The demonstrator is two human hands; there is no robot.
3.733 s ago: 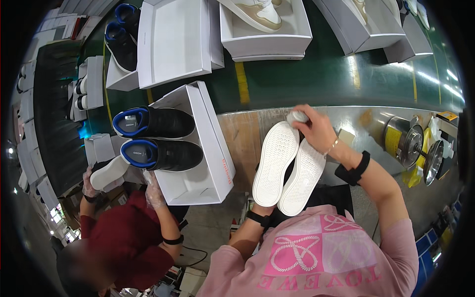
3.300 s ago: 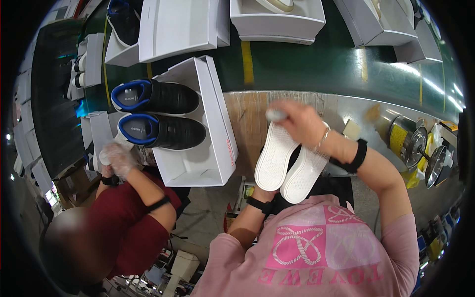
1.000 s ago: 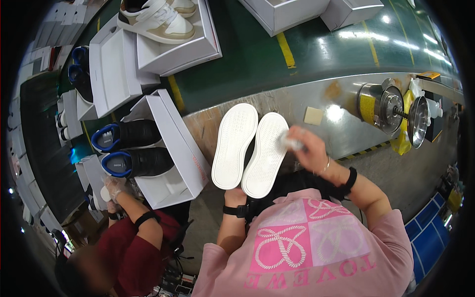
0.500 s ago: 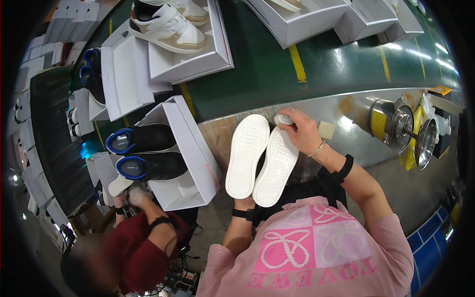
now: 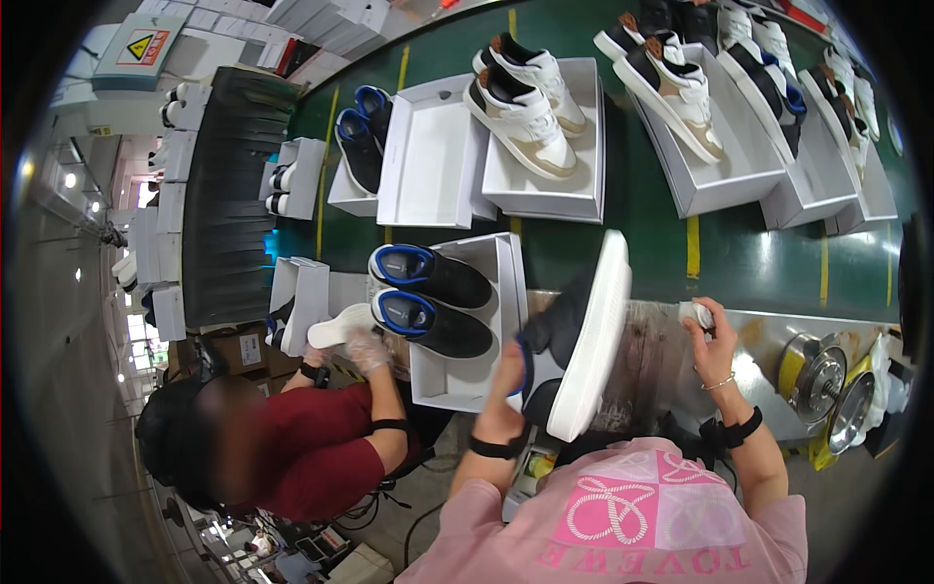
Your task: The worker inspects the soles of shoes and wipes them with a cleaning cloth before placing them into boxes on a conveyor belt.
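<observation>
My left hand grips a pair of black sneakers with white soles and blue linings by their openings. The pair is tilted on its side above the bench edge, soles turned to the right. Apart from the shoes, at the right, my right hand pinches a small white wad between thumb and fingers; whether it is cloth or sponge I cannot tell. To the left of my left hand, another black pair with blue linings rests on an open white shoebox.
A co-worker in dark red at the left handles a white-soled shoe. Across the green conveyor stand white shoeboxes with white-and-tan sneakers. A metal pot and a round metal lid are at the right.
The sneakers have turned from soles facing up to tilted sideways. My right hand, with the white wad, has moved off the sole to the right. The whole view has shifted.
</observation>
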